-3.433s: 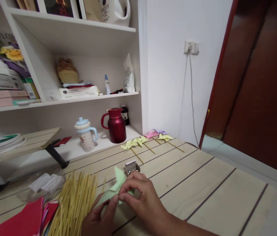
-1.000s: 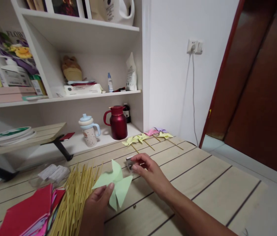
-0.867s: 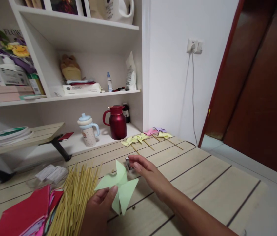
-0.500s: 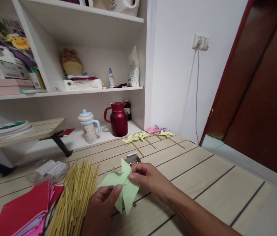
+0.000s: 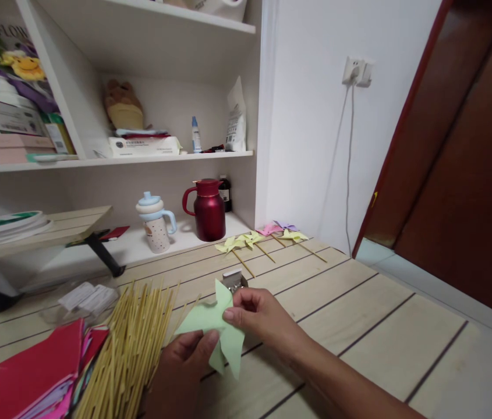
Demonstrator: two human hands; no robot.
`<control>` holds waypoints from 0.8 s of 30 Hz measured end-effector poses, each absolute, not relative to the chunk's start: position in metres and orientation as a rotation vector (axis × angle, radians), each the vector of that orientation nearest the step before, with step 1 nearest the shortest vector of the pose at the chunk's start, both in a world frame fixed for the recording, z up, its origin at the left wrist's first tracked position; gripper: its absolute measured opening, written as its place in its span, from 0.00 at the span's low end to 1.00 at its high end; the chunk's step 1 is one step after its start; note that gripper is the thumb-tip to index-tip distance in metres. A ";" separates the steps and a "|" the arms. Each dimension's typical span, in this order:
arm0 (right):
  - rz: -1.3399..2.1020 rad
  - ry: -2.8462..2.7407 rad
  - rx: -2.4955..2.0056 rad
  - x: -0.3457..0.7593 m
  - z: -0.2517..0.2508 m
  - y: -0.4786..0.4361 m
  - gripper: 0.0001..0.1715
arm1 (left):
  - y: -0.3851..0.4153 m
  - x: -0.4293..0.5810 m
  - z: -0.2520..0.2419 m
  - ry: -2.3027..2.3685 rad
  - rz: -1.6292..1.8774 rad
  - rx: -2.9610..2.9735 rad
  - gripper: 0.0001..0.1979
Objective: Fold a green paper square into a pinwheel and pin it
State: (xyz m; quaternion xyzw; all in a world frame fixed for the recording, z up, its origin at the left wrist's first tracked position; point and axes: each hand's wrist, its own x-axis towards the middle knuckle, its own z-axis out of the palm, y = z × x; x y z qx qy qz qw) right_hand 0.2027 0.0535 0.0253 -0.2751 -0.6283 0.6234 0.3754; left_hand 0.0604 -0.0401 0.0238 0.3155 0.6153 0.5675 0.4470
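Note:
A pale green paper pinwheel (image 5: pixel 230 343) is held between both hands, just above the table. My left hand (image 5: pixel 184 355) pinches its lower left blade between thumb and fingers. With thumb and curled fingers, my right hand (image 5: pixel 258 314) grips it on the right, the thumb lying close to the centre. Behind the right hand stands a small open box (image 5: pixel 233 278) with shiny little metal pieces in it. To the left of my left hand lies a heap of thin yellowish sticks (image 5: pixel 127 349). Whether a stick is fixed to this pinwheel is hidden.
Several finished pinwheels on sticks (image 5: pixel 252 240) lie at the table's (image 5: pixel 359 302) far edge. Red and coloured paper sheets (image 5: pixel 31 366) and a clear plastic box (image 5: pixel 82 299) are at left. A red jug (image 5: pixel 209 212) and a tumbler (image 5: pixel 156 227) stand on the shelf behind.
Both hands still hold the green pinwheel. Its right blades have turned slightly, and my right thumb has shifted a little toward the centre. The view has moved slightly.

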 end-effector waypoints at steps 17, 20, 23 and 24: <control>1.633 -1.617 -0.672 0.202 0.022 0.052 0.21 | -0.038 0.060 0.017 1.494 1.478 0.712 0.19; 1.639 -1.621 -0.660 0.202 0.022 0.052 0.21 | -0.038 0.060 0.013 1.456 1.466 0.689 0.19; 1.633 -1.634 -0.665 0.201 0.021 0.052 0.22 | -0.039 0.061 0.012 1.468 1.483 0.681 0.20; 1.625 -1.645 -0.675 0.201 0.020 0.052 0.22 | -0.039 0.062 0.012 1.475 1.493 0.672 0.21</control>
